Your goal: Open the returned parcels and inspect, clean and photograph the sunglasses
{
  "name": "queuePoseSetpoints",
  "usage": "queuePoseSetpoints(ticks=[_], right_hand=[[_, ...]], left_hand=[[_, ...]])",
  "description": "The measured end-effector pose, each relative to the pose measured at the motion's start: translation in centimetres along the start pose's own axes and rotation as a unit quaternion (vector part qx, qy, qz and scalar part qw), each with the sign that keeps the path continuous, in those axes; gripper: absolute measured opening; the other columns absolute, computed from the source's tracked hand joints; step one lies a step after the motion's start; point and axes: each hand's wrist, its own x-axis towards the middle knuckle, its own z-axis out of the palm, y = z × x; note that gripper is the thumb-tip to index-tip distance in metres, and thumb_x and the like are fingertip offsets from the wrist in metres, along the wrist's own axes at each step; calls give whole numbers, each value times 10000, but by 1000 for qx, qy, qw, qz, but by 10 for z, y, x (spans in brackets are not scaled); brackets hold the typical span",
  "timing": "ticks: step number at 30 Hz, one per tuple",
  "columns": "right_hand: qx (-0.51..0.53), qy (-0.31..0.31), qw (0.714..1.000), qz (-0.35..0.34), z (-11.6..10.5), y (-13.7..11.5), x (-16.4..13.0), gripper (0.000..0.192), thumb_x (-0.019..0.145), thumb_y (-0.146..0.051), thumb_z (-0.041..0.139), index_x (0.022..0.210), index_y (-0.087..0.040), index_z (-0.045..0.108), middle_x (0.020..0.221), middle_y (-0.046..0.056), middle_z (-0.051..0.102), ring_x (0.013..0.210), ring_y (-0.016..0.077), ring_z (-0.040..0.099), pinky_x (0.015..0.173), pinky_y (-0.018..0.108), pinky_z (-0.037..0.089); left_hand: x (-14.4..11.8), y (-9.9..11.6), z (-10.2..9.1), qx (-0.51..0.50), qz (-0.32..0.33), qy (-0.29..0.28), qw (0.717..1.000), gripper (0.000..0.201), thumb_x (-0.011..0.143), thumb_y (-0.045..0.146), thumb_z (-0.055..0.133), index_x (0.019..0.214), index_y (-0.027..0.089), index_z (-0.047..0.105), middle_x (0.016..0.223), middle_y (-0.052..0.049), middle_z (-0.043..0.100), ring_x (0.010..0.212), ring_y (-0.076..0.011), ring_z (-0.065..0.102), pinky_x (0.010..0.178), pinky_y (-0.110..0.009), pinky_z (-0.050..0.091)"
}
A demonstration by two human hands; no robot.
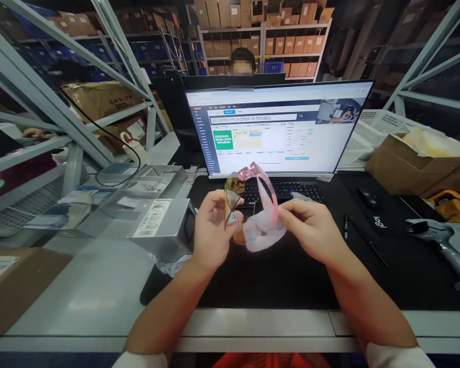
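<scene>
My left hand [211, 225] pinches a small dark, shiny packet [233, 197] with a yellowish sheen, held upright above the black desk mat [276, 276]. My right hand [306, 229] grips a crumpled translucent pink plastic bag [263, 214] whose strip curves up and over toward the packet. The two hands are close together in front of the keyboard [291, 191]. Whether the packet is partly inside the bag I cannot tell.
A monitor [276, 130] stands behind the keyboard. A silver box [161, 225] sits left of my left hand, a brown carton [11, 286] at the near left. On the right lie a mouse [367, 197], pen [345, 226], grey scanner gun [444, 240] and open cardboard box [410, 163]. A person sits behind the monitor.
</scene>
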Motion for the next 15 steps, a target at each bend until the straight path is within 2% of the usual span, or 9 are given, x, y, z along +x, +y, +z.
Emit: queuePoseSetpoints(ticks=[3,6,9,12,15], right_hand=[[33,32,999,2,7,2,-1,250,922,-362,612,860,-186,779,714,29,714,633,165,610,568,267,454],[84,54,995,13,16,6,-1,233,911,-377,633,894,-188,767,734,34,717,637,167,617,571,272,474],[125,43,991,37,19,8,0,227,896,-391,656,850,-180,726,719,37,708,616,161,613,558,269,477],[162,7,985,63,17,6,0,226,866,-381,690,778,-176,655,651,15,672,573,138,600,542,245,467],[198,-28,977,81,15,3,0,273,848,-405,710,742,-172,614,608,6,649,548,127,597,533,230,458]], left_hand=[[-3,-6,7,-42,21,29,998,254,814,347,780,977,262,604,1007,-11,669,980,-191,680,925,-363,553],[-7,-6,14,-107,11,45,993,230,850,338,736,990,271,565,1056,-14,675,976,-189,687,893,-377,570],[-9,-2,16,-132,-30,10,991,239,830,345,750,954,260,563,1035,-21,690,964,-193,695,842,-347,580],[-9,4,10,-112,-57,-43,991,272,800,343,787,941,249,574,1003,-20,699,952,-206,709,840,-362,592],[-9,5,2,-61,7,-46,997,290,814,322,790,1009,254,586,1039,-27,708,957,-196,712,892,-375,584]])
